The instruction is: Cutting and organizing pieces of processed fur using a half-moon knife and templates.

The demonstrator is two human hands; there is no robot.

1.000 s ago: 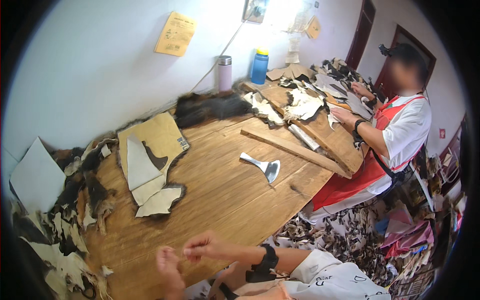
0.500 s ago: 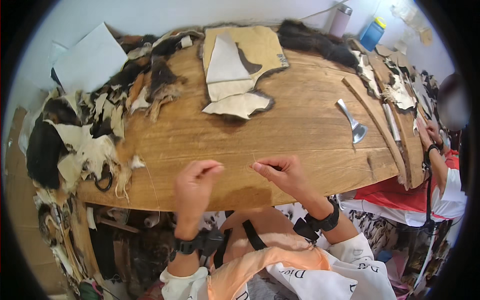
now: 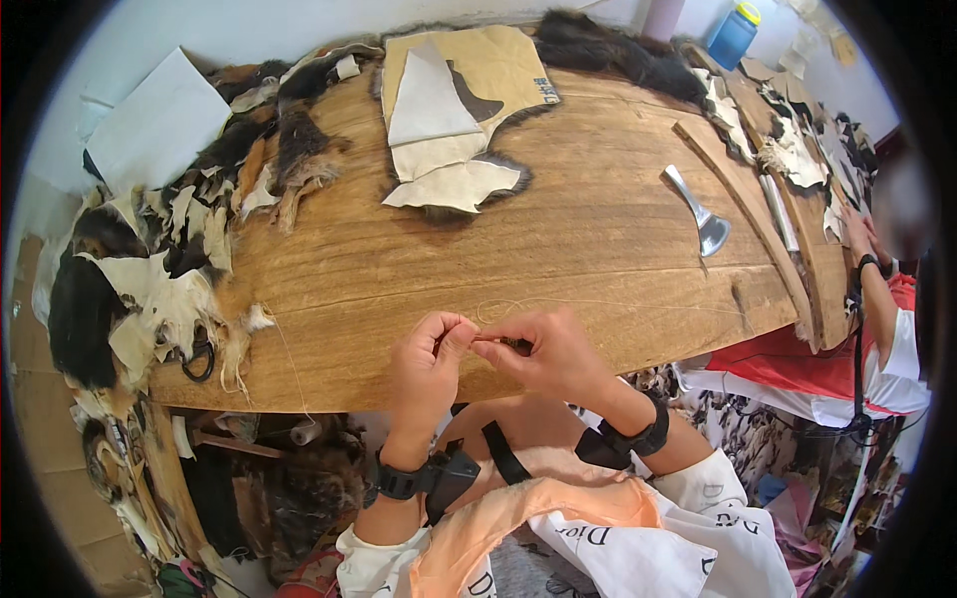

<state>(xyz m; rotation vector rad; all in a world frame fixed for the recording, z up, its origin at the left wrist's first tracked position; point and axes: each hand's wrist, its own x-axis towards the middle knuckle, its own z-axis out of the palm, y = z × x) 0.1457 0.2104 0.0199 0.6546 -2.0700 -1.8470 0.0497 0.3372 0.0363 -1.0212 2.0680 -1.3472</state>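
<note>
Over the table's near edge my two hands meet, fingertips almost touching. My left hand (image 3: 429,359) is closed in a pinch, thumb against the forefinger. My right hand (image 3: 548,349) is closed too, its thumb and forefinger pressed together beside the left fingertips. A thin pale thread (image 3: 638,303) curls in a loop just behind the fingers and runs off to the right across the wood. Its end is hidden between the fingertips. Something small and dark shows under the right fingers, too small to name.
On the wooden table (image 3: 349,289) lie a metal axe-shaped blade (image 3: 710,224), a fur-backed hide piece (image 3: 449,184) with pale patterns, and wooden strips (image 3: 743,214). Fur scraps (image 3: 159,289) crowd the left. A blue jar (image 3: 733,40) stands far right. Another person's hand (image 3: 859,234) works at the right.
My left hand has moved right and my right hand slightly left, so their fingertips now meet. The thread's loop now shows behind them. The view has shifted a little.
</note>
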